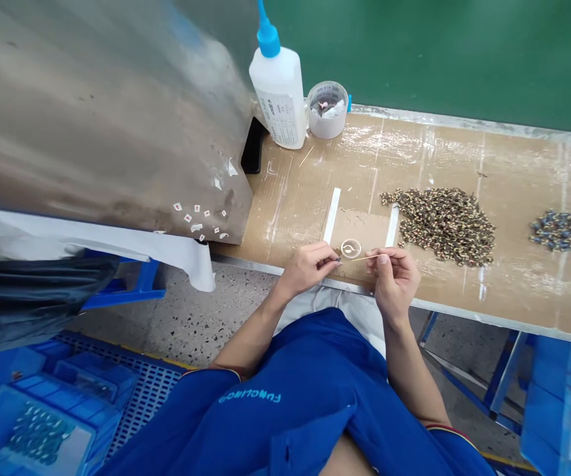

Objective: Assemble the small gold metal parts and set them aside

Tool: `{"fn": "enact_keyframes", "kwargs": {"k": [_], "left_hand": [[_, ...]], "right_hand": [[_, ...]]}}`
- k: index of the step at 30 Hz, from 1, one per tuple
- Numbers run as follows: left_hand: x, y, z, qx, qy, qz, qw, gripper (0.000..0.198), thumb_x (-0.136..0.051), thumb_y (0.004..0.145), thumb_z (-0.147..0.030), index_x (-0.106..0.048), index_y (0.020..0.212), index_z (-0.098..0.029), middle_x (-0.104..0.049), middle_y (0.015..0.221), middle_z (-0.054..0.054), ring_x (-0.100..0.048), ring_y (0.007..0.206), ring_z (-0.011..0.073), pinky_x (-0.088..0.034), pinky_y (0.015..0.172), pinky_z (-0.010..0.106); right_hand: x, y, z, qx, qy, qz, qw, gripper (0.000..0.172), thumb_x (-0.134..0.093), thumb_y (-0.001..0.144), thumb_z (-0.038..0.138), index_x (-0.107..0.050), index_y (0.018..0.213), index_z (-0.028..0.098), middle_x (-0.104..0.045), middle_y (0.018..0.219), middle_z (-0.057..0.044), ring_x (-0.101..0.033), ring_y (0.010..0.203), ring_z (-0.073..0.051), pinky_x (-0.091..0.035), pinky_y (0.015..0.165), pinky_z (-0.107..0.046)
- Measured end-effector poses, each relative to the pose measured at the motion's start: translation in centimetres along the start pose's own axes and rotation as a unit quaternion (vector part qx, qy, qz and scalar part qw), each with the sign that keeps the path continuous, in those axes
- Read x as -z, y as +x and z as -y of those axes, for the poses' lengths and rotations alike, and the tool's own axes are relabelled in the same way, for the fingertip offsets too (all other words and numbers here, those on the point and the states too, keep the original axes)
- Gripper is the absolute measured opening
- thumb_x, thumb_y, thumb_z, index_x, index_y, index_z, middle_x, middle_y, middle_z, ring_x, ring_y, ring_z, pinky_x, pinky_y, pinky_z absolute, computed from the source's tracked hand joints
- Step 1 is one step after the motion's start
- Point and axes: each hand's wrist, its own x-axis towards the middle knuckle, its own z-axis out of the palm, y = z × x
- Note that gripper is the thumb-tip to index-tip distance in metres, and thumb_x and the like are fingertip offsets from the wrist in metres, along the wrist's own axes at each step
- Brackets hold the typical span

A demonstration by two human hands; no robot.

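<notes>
Wooden stick [365,258] pinched by right hand [392,281]; left hand [308,268] curled.

The long workbench [513,165] is surfaced with taped brown cardboard. A white glue bottle [278,99] with a blue nozzle is stood at the back edge, with a clear round tub [327,110] just beside it. A cardboard patch [359,231] is laid near the front edge between two white strips [332,215]. A heap of speckled brown parts [439,226] is spread to its right, and a smaller bluish heap [555,231] lies near the right end.
</notes>
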Motion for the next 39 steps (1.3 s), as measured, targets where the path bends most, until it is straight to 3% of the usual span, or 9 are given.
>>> {"fn": "enact_keyframes", "kwargs": {"k": [6,12,18,25,33,39], "left_hand": [[-0.2,-0.1,0.3,-0.017,0.069,0.035,0.997,0.024,-0.057,0.098,-0.026,-0.065,0.077,-0.017,-0.059,0.071,0.000,-0.054,0.067,0.0135,-0.042,0.065,0.025],[-0.4,-0.3,0.5,-0.037,0.102,0.038,0.993,0.024,-0.054,0.098,-0.025,-0.066,0.079,-0.017,-0.063,0.077,0.003,-0.059,0.075,0.0156,-0.043,0.067,0.026],[-0.5,-0.4,0.5,-0.036,0.110,0.038,0.993,0.022,-0.054,0.098,-0.025,-0.065,0.081,-0.018,-0.064,0.078,0.003,-0.060,0.076,0.0159,-0.043,0.069,0.027],[-0.5,-0.4,0.5,-0.030,0.106,0.039,0.993,0.020,-0.054,0.098,-0.024,-0.066,0.083,-0.018,-0.065,0.079,0.002,-0.060,0.077,0.0164,-0.043,0.069,0.028],[-0.5,-0.4,0.3,-0.029,0.101,0.040,0.994,0.022,-0.054,0.099,-0.026,-0.065,0.081,-0.018,-0.064,0.079,0.002,-0.059,0.076,0.0159,-0.043,0.068,0.027],[-0.3,-0.3,0.4,-0.028,0.082,0.047,0.995,0.024,-0.053,0.100,-0.027,-0.066,0.082,-0.018,-0.064,0.079,0.003,-0.059,0.077,0.0161,-0.044,0.069,0.027]], "right_hand": [[-0.7,-1.2,-0.5,0.010,-0.001,0.003,1.000,0.016,-0.068,0.094,0.039,-0.065,0.091,0.023,-0.074,0.082,-0.001,-0.063,0.056,-0.011,-0.051,0.049,-0.023],[-0.7,-1.4,-0.6,0.034,-0.041,0.035,0.998,0.014,-0.065,0.096,0.037,-0.066,0.093,0.023,-0.074,0.083,-0.002,-0.064,0.055,-0.011,-0.053,0.048,-0.023],[-0.6,-1.6,-0.8,0.029,-0.083,0.030,0.996,0.019,-0.062,0.097,0.042,-0.064,0.093,0.023,-0.074,0.084,-0.003,-0.064,0.054,-0.013,-0.053,0.046,-0.024],[-0.5,-1.8,-1.2,0.062,-0.086,0.046,0.993,0.006,-0.062,0.097,0.029,-0.065,0.097,0.024,-0.074,0.086,-0.001,-0.064,0.054,-0.012,-0.054,0.047,-0.024],[-0.9,-0.9,0.5,0.178,-0.226,0.116,0.951,0.008,-0.058,0.097,0.022,-0.065,0.097,0.025,-0.073,0.086,-0.003,-0.070,0.073,-0.016,-0.056,0.058,-0.026],[-0.9,-0.6,1.1,0.165,-0.238,0.124,0.949,0.007,-0.059,0.096,0.020,-0.065,0.095,0.024,-0.073,0.083,-0.001,-0.068,0.067,-0.014,-0.054,0.059,-0.026]]}}
